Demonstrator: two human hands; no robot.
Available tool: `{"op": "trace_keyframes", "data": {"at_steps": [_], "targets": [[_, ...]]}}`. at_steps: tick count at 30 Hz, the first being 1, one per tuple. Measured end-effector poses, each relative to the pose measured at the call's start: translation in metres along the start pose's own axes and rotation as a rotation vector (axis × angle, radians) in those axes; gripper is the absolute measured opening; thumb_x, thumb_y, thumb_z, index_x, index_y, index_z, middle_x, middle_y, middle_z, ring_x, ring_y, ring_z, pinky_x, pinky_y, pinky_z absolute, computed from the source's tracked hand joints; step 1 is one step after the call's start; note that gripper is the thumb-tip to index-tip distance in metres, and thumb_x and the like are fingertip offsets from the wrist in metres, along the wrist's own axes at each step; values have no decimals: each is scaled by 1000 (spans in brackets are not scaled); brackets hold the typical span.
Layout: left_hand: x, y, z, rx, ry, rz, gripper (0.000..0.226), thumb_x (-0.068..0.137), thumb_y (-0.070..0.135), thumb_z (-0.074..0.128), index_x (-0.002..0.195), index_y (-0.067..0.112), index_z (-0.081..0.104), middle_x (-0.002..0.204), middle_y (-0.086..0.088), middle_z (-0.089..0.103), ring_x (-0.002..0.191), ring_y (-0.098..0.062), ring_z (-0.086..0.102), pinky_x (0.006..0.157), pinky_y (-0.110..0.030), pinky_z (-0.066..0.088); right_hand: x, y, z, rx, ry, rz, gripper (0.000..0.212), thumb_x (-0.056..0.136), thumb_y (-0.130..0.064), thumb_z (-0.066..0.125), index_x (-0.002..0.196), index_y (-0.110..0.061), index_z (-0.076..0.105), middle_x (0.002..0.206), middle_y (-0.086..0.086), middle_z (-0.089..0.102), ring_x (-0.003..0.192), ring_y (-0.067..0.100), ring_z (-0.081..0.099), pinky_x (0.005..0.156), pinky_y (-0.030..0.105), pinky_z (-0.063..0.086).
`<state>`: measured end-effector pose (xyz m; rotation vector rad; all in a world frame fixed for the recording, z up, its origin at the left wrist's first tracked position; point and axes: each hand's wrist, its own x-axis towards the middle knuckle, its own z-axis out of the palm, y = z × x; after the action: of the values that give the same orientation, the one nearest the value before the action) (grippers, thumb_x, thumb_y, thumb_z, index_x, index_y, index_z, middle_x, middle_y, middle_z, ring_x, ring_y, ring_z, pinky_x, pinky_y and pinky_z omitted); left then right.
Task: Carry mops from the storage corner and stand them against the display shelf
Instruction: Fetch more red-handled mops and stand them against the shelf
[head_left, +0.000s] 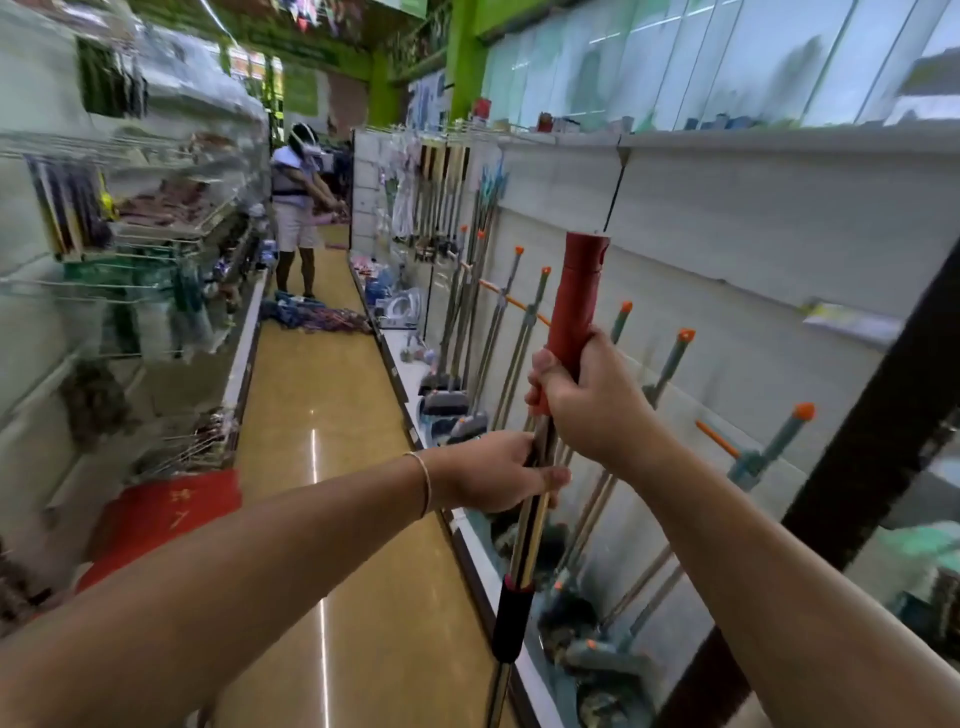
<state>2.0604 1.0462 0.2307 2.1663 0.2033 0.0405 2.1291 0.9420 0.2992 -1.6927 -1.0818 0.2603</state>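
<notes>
I hold one mop upright in front of me, its red top handle (579, 291) above a shiny metal pole with a black foam sleeve (511, 623) lower down. My right hand (587, 400) grips the bottom of the red handle. My left hand (498, 473) grips the metal pole just below it. The mop's head is out of view below. The display shelf (727, 249) runs along the right, and several mops with orange-tipped handles (675, 358) lean against it.
A narrow aisle with a glossy tan floor (311, 415) runs ahead. Racks of goods (130, 234) line the left. A pile of mops (317, 317) lies on the floor farther along, beside a person (296, 202). A red mat (161, 514) lies at lower left.
</notes>
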Motion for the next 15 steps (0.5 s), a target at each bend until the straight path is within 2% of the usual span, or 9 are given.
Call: {"op": "trace_keyframes", "data": {"at_steps": [3, 6, 9, 12, 15], "targets": [[32, -13, -33, -4, 15, 10, 32, 96, 44, 53, 110, 16, 61, 107, -8, 70, 102, -26, 68, 94, -51, 53, 47, 5, 3, -1, -2, -12, 15, 99, -20, 56, 110, -24, 47, 94, 11, 62, 84, 27, 68, 81, 52, 60], [56, -20, -59, -2, 39, 30, 23, 98, 38, 53, 102, 16, 60, 96, 0, 68, 94, -20, 67, 94, -48, 53, 86, 10, 5, 22, 11, -59, 12, 99, -18, 56, 105, -23, 47, 89, 10, 62, 78, 25, 67, 79, 53, 60], [77, -33, -85, 7, 76, 33, 31, 96, 40, 54, 107, 12, 58, 92, -3, 64, 89, -23, 65, 91, -54, 53, 122, 15, 12, 13, -11, -77, 12, 100, -19, 56, 108, -20, 48, 91, 15, 63, 83, 31, 69, 78, 52, 60], [96, -55, -110, -23, 110, 0, 50, 88, 52, 56, 115, 10, 57, 106, -19, 65, 100, -38, 64, 89, -58, 52, 159, 26, 25, 43, -46, -105, 15, 100, -18, 56, 112, -18, 46, 90, 10, 62, 79, 22, 67, 79, 47, 61], [117, -77, -132, -52, 142, -42, 43, 94, 42, 56, 120, 7, 55, 110, -18, 65, 105, -34, 64, 93, -55, 52, 195, 40, 40, 67, -91, -120, 14, 100, -20, 55, 109, -24, 45, 91, 8, 62, 81, 21, 66, 78, 42, 60]]}}
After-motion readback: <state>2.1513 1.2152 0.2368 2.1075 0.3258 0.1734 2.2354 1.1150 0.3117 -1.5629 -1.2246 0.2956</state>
